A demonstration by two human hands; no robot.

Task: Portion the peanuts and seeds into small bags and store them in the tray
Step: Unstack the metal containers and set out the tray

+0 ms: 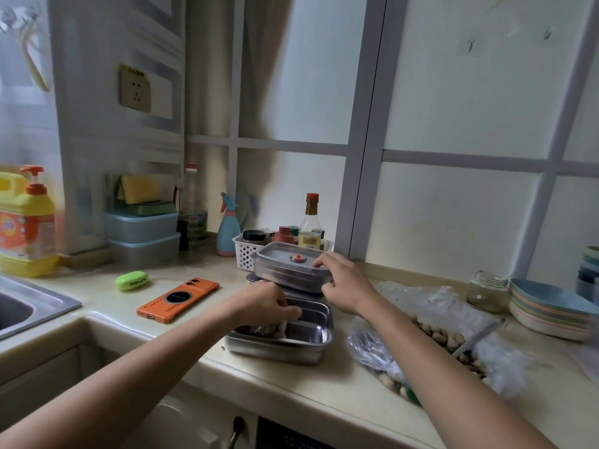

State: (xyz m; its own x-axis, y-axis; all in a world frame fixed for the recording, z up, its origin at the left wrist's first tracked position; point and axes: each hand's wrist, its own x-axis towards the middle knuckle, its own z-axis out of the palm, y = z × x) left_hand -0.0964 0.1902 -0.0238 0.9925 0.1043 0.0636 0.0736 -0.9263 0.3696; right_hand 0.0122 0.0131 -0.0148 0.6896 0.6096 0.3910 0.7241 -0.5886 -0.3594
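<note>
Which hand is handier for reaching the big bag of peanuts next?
Probably the right hand: it holds the lidded box nearer the peanut bag, while the left hand grips a small bag in the tray.

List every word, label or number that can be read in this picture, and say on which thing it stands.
No text can be read with certainty.
Green oval case: dark capital letters, too blurred to read.
Yellow detergent bottle: orange label with a logo, blurred.
Wall socket: green sticker above it, characters too small.
Glass sauce bottle: pale label, blurred.
</note>
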